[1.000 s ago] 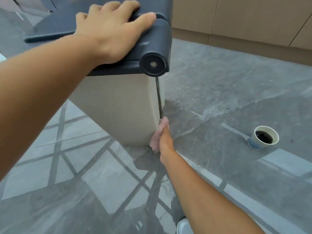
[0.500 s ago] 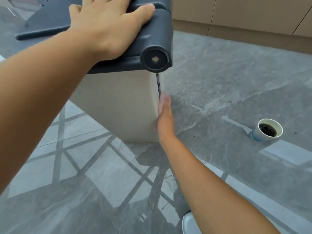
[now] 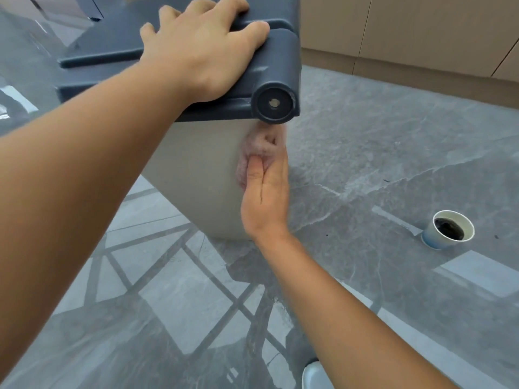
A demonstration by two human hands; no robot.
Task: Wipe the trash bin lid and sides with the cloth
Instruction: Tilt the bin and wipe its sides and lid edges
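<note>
Pressing flat against the bin, the right hand (image 3: 266, 197) has its fingers straight and close together, thumb laid alongside, pinning the pink cloth (image 3: 261, 141) to the near right corner of the trash bin (image 3: 196, 169). The cloth is bunched above the fingertips, just under the round hinge barrel (image 3: 273, 102). The left hand (image 3: 202, 51) rests spread on the dark lid (image 3: 112, 37), its thumb reaching along the hinge side, steadying the bin, which looks tipped.

The step in hand appears to be wiping the beige side wall along its corner edge. To do it well, the palm should bear evenly so the whole cloth meets the plastic instead of riding up in a lump. Strokes should run the full height of the corner and overlap as they move left across the near face. The seam below the hinge likely traps grime and deserves a fingertip pass. Firm weight from the left hand should stop the bin sliding on the glossy grey floor (image 3: 365, 164).

To the right, well apart, stands a paper cup (image 3: 449, 228) of dark liquid, so wide elbow swings are a risk.
</note>
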